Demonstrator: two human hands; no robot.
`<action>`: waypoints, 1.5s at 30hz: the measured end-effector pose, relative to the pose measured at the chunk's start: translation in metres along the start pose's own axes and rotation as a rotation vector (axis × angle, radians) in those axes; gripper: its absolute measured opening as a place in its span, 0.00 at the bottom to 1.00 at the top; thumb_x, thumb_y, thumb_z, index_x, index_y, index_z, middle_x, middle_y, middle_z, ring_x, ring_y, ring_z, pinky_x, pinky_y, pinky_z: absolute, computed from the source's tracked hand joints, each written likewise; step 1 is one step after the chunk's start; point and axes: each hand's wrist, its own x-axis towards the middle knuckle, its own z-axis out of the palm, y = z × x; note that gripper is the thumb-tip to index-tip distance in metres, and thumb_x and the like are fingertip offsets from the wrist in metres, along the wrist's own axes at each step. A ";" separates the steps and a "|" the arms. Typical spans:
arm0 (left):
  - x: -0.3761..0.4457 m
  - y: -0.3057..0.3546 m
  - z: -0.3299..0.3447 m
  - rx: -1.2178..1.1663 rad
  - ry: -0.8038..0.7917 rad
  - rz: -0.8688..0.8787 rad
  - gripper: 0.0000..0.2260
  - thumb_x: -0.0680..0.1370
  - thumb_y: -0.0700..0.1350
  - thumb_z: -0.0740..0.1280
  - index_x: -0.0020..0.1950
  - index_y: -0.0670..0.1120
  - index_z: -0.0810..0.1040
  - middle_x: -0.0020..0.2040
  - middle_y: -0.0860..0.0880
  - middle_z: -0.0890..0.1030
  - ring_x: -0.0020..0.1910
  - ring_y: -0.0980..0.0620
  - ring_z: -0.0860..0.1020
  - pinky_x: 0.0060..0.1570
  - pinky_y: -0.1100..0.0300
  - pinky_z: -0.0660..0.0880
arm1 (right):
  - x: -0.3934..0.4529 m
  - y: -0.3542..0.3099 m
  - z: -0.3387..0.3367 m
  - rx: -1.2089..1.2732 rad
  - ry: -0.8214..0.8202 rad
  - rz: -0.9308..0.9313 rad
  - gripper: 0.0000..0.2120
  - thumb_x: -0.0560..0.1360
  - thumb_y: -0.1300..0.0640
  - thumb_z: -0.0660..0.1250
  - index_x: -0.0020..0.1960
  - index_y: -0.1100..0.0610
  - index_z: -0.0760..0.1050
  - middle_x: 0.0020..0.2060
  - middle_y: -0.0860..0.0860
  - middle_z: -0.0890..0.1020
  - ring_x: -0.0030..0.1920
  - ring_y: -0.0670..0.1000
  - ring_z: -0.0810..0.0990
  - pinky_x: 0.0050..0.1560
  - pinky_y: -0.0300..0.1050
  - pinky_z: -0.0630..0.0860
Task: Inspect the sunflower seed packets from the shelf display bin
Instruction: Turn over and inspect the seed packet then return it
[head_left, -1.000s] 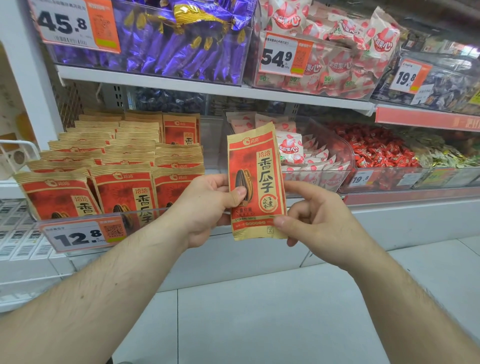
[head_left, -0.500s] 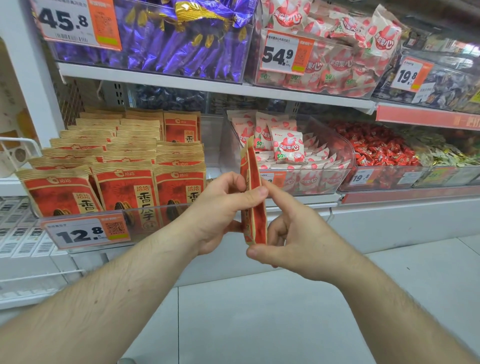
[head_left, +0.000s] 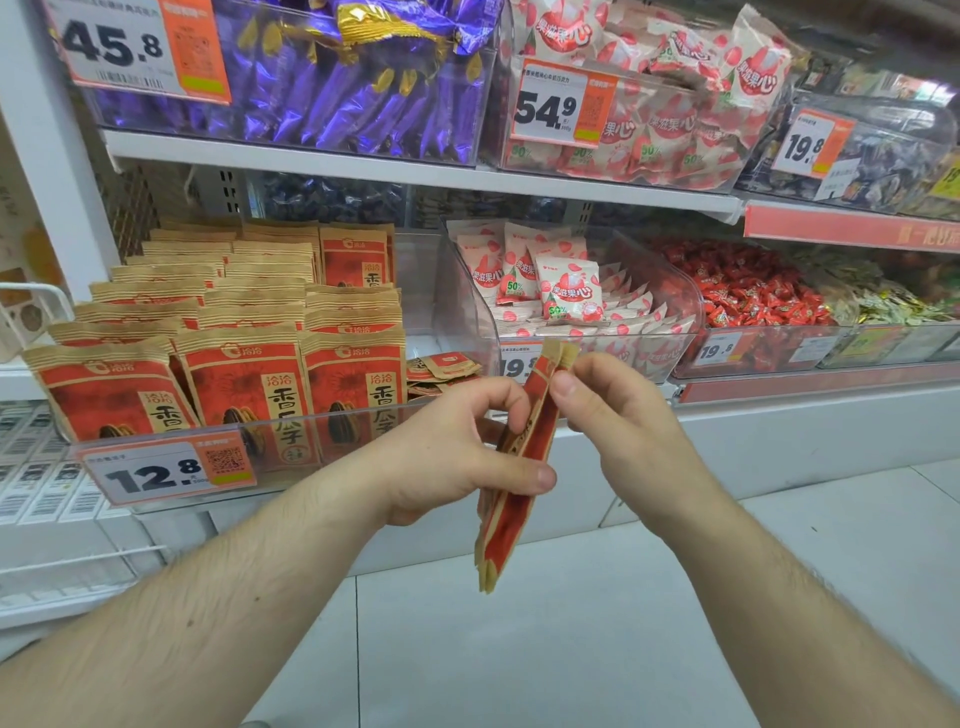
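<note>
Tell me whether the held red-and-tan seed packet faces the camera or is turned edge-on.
Edge-on: the red-and-tan seed packet shows only its narrow side, pinched between left hand and right hand.

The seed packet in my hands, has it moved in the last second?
Yes. The seed packet has turned edge-on and dropped lower against the 12.8 price tag.

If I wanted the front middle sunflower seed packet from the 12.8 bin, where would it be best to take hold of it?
Probably by its crimped top edge, coming from above. The front middle packet stands upright, its lower part behind the bin's clear front wall and packets close on both sides, so only the top strip is free to pinch.
</note>
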 end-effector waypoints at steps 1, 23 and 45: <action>0.000 0.000 0.001 -0.028 -0.003 -0.012 0.17 0.63 0.41 0.77 0.42 0.45 0.70 0.38 0.49 0.78 0.46 0.45 0.78 0.45 0.49 0.76 | 0.000 0.000 0.000 0.011 0.004 0.000 0.28 0.66 0.37 0.66 0.48 0.63 0.77 0.39 0.50 0.80 0.41 0.45 0.78 0.43 0.35 0.74; 0.001 0.001 0.006 -0.252 0.013 -0.107 0.08 0.71 0.47 0.66 0.47 0.46 0.73 0.45 0.42 0.76 0.43 0.47 0.76 0.38 0.55 0.74 | 0.004 0.003 -0.005 0.108 -0.024 0.029 0.08 0.71 0.52 0.66 0.44 0.56 0.80 0.36 0.42 0.82 0.38 0.40 0.79 0.42 0.31 0.74; 0.000 0.009 0.002 -0.202 0.077 -0.049 0.16 0.70 0.48 0.68 0.54 0.41 0.73 0.42 0.48 0.80 0.44 0.46 0.80 0.45 0.44 0.77 | 0.001 0.004 -0.016 0.081 -0.214 0.027 0.22 0.67 0.60 0.73 0.60 0.55 0.77 0.54 0.49 0.83 0.52 0.51 0.83 0.52 0.48 0.79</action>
